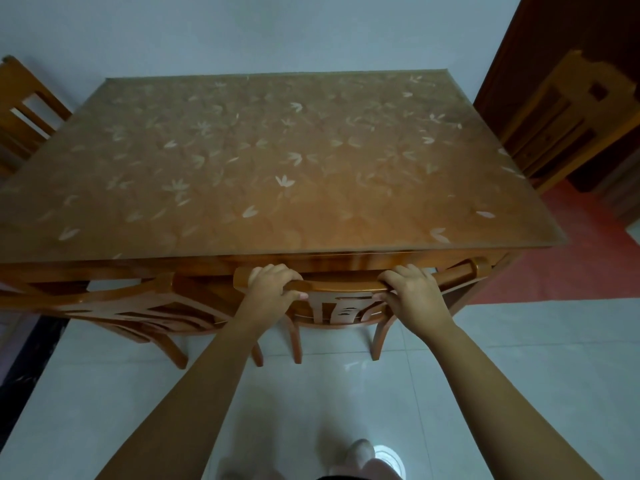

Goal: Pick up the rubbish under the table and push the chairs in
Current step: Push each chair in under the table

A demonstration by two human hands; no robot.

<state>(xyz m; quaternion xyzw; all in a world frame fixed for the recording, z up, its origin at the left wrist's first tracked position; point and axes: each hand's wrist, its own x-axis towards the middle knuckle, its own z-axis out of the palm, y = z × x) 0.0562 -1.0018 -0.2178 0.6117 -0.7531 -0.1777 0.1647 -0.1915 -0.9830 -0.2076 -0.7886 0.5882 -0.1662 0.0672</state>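
A wooden table [277, 161] with a leaf-patterned cover fills the middle of the head view. A wooden chair [343, 285] stands at its near edge, its top rail close against the table front. My left hand [273, 285] grips the left part of that rail, fingers curled over it. My right hand [412, 292] grips the right part of the rail the same way. The chair's seat is hidden under the table. No rubbish shows on the visible floor.
A second chair [131, 299] sits tucked at the near edge to the left. Another chair [24, 109] stands at the far left, and one [561, 116] at the far right by a dark door. White floor tiles lie around my foot [360, 452].
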